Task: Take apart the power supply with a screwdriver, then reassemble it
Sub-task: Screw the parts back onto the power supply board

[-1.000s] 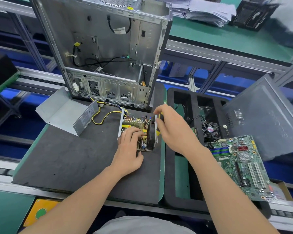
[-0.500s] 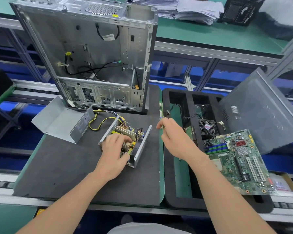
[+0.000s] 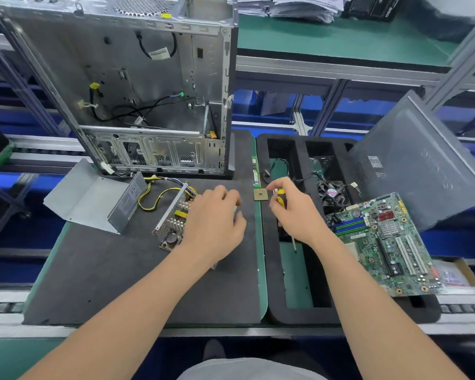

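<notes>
The opened power supply point(image 3: 172, 224), a circuit board with heat sinks in a metal base, lies on the dark mat, trailing yellow and black wires. My left hand point(image 3: 214, 223) lies over its right half, fingers curled round its far side; that side is hidden. Its grey metal cover point(image 3: 93, 200) lies to the left. My right hand point(image 3: 298, 213) hovers over the left edge of the black foam tray point(image 3: 272, 283). It grips a screwdriver with a yellow and black handle point(image 3: 280, 196), whose shaft pokes out below the palm.
An empty computer case point(image 3: 137, 86) stands upright behind the mat. A processor chip point(image 3: 260, 193) and a memory stick point(image 3: 255, 171) lie between mat and tray. A fan point(image 3: 332, 193) and a motherboard point(image 3: 381, 242) lie on the tray, and a side panel point(image 3: 422, 165) leans at the right.
My left hand has turned the power supply and shifted it on the mat. My right hand, holding the screwdriver, has drawn away from it to the right, over the tray's edge.
</notes>
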`<state>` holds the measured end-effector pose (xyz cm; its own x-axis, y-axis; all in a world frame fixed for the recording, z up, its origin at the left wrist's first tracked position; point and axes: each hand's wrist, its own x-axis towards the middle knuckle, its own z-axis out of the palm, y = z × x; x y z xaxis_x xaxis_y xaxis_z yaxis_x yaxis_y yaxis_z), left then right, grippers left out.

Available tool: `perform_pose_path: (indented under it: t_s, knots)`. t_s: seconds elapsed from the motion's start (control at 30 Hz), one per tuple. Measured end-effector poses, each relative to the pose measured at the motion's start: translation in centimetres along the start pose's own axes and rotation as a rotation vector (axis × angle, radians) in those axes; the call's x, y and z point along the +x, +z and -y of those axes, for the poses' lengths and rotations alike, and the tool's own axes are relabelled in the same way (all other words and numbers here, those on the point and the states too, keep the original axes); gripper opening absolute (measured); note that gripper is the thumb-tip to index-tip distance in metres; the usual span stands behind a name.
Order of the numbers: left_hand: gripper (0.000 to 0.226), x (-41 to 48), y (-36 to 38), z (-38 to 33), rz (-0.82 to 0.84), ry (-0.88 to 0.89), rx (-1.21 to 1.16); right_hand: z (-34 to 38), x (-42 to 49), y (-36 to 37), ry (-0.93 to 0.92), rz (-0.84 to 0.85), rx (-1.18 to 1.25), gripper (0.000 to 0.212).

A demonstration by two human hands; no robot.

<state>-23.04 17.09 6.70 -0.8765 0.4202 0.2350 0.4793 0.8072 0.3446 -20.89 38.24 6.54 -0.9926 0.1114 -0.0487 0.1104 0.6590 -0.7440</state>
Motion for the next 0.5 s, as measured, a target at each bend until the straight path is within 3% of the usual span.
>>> perform_pose_path:
  t_s: [0.1,0.2,0.23,0.37,0.5]
  knots:
    - [0.015,0.2,1.7,-3.0,0.076,0.149,-0.202,-1.4,-1.0,-1.2,0.071,-0.095,0.134,0.018]
    - [0.015,0.2,4.9,-5.2,0.274,0.125,-0.320,-3.5,-1.9,-2.3,0.133,-0.154,0.127,0.007]
    - [0.016,0.2,6.1,-5.7,0.331,0.121,-0.329,-4.2,-2.2,-2.6,0.149,-0.183,0.096,0.014]
    - [0.021,-0.1,10.2,-7.4,0.522,0.180,-0.264,-6.6,-3.6,-4.0,0.180,-0.355,0.116,0.028]
    - [0.022,0.1,13.7,-9.3,0.618,0.339,-0.015,-9.1,-4.9,-5.2,0.189,-0.436,0.249,0.028]
